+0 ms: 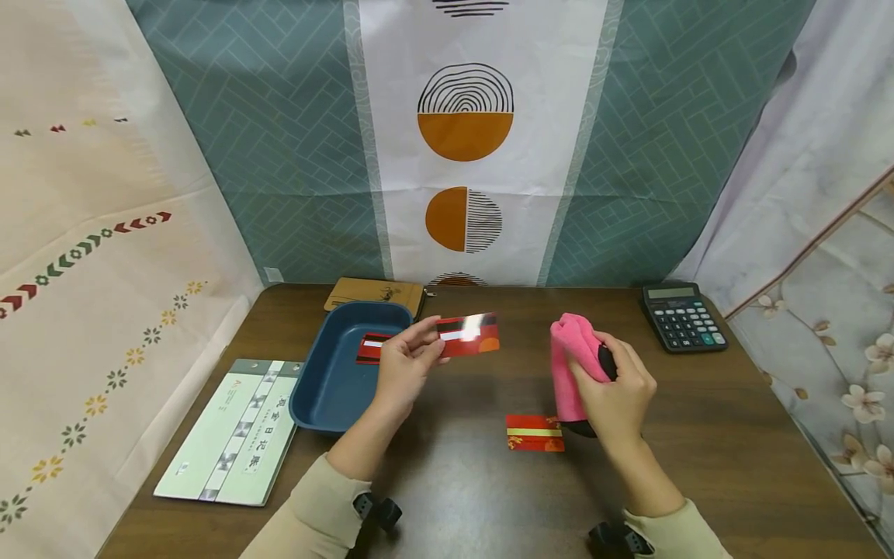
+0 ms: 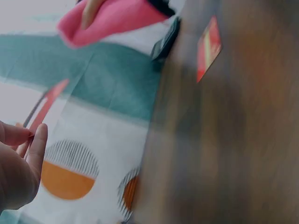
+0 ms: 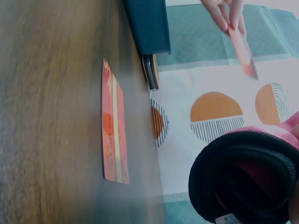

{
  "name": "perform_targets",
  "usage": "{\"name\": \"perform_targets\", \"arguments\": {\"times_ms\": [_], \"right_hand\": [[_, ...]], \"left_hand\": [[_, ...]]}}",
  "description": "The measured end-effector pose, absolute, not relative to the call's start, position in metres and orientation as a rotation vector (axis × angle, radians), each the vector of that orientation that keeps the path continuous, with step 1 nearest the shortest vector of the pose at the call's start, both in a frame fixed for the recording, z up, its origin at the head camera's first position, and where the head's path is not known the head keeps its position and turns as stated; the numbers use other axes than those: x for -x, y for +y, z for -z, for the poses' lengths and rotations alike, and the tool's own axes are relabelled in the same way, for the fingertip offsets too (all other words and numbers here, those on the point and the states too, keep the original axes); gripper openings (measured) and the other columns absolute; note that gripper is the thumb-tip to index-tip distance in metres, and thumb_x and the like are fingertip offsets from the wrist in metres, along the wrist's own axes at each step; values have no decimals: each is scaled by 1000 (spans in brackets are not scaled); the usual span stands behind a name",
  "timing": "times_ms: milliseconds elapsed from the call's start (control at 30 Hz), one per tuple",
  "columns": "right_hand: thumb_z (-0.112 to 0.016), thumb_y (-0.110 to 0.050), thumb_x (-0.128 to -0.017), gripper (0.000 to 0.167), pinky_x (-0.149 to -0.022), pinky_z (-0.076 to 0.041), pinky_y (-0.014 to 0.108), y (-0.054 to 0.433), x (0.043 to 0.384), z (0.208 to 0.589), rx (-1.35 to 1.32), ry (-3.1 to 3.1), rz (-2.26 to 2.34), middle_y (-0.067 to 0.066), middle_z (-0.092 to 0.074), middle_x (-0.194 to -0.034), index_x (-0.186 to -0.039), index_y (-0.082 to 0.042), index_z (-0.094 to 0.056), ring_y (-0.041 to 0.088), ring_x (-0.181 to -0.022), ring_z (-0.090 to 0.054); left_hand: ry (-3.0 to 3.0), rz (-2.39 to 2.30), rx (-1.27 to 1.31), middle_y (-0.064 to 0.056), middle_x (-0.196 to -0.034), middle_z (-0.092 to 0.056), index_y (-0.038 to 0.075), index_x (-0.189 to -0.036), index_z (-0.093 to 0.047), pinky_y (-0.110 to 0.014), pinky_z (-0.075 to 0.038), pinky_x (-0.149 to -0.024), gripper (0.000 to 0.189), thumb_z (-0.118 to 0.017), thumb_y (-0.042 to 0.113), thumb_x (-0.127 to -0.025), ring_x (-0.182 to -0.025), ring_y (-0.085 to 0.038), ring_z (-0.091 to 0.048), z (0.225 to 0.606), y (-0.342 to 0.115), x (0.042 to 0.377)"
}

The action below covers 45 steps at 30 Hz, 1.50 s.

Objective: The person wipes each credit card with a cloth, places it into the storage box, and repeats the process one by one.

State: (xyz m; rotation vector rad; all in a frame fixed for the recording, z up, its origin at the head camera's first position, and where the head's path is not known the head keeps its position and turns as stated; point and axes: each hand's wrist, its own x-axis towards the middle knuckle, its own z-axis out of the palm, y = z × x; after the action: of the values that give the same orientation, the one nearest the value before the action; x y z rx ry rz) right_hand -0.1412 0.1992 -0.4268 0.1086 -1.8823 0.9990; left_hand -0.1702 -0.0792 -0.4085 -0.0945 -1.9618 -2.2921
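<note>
My left hand (image 1: 407, 363) pinches a red bank card (image 1: 466, 345) by its left end, holding it above the table. The card's black stripe and white strip face up. In my right hand (image 1: 618, 392) is a folded pink cloth (image 1: 567, 365) with a black inner side, which shows as a roll in the right wrist view. Below and between the hands, a second red card (image 1: 535, 442) with a gold stripe lies flat on the table. Another red card (image 1: 369, 351), partly hidden behind my left hand, lies in the blue tray (image 1: 324, 396).
A pale green notebook (image 1: 223, 435) lies left of the tray on the brown table (image 1: 475, 505). Behind the tray is a tan notebook or wallet (image 1: 377, 291). A black calculator (image 1: 684, 318) sits at the back right. Patterned cloth (image 1: 293, 155) hangs behind the table.
</note>
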Motion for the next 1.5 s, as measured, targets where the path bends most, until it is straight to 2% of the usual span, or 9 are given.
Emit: {"name": "perform_targets", "arguments": {"times_ms": [200, 433, 567, 700, 833, 933, 1033, 1267, 1500], "right_hand": [[-89, 1, -70, 40, -85, -45, 5, 204, 142, 429, -101, -1900, -1000, 19, -72, -95, -107, 4, -73, 27, -82, -65], [-90, -1, -71, 40, -86, -45, 5, 207, 141, 432, -99, -1923, -1010, 19, -72, -96, -107, 4, -73, 27, -82, -65], [-90, -3, -71, 40, -87, -45, 4, 209, 142, 434, -104, -1948, -1001, 20, -72, -97, -107, 4, -73, 28, -83, -65], [-90, -5, -73, 40, -87, -45, 4, 210, 141, 434, -105, -1983, -1006, 21, -72, -98, -108, 4, -72, 28, -85, -65], [-89, -5, -73, 40, -86, -45, 3, 209, 140, 435, -99, -2010, -1020, 20, -72, -99, -109, 4, -72, 28, -84, -65], [-89, -4, -73, 40, -84, -44, 3, 208, 139, 437, -99, -2008, -1020, 20, -72, -98, -108, 4, -72, 28, -83, -65], [-89, -3, -73, 41, -84, -44, 3, 209, 140, 439, -101, -2011, -1023, 20, -72, -98, -109, 4, -72, 28, -83, -65], [-89, 0, -73, 42, -86, -44, 3, 212, 139, 440, -80, -2017, -1048, 19, -72, -100, -111, 4, -72, 30, -86, -67], [-89, -1, -72, 43, -85, -45, 3, 215, 139, 440, -70, -2012, -1046, 19, -72, -99, -111, 4, -72, 28, -85, -65]], "left_hand": [[-2043, 2194, -21, -17, -107, -74, 2, -134, -65, -37, -62, -77, 44, -68, -8, -92, -80, -11, -73, 395, -126, 189], [-2103, 2106, -117, 5, -89, -70, -2, -138, -59, -27, -62, -75, 44, -64, -8, -95, -78, -6, -68, 401, -187, 212], [-2209, 1998, -221, -8, -101, -70, -1, -141, -57, -30, -61, -78, 45, -63, -6, -96, -82, -4, -68, 414, -209, 219], [-2394, 1926, -251, -26, -118, -66, -2, -142, -55, -36, -60, -84, 45, -60, -6, -98, -88, -11, -69, 429, -218, 224], [-2562, 1911, -238, -32, -125, -61, -6, -142, -53, -36, -61, -82, 45, -59, -7, -98, -92, -18, -68, 445, -217, 229], [-2630, 1879, -260, -33, -126, -60, -8, -143, -51, -34, -62, -81, 47, -60, -7, -97, -95, -23, -69, 453, -215, 231], [-2712, 1748, -268, -34, -129, -59, -10, -144, -47, -39, -60, -86, 49, -61, -3, -98, -102, -31, -69, 456, -214, 230], [-2946, 1253, -201, -31, -128, -62, -10, -145, -46, -53, -54, -98, 56, -63, 19, -100, -119, -42, -60, 452, -213, 227], [-2829, 1103, -114, -25, -119, -69, -6, -141, -54, -56, -49, -99, 51, -65, 22, -100, -111, -39, -66, 442, -197, 221]]}}
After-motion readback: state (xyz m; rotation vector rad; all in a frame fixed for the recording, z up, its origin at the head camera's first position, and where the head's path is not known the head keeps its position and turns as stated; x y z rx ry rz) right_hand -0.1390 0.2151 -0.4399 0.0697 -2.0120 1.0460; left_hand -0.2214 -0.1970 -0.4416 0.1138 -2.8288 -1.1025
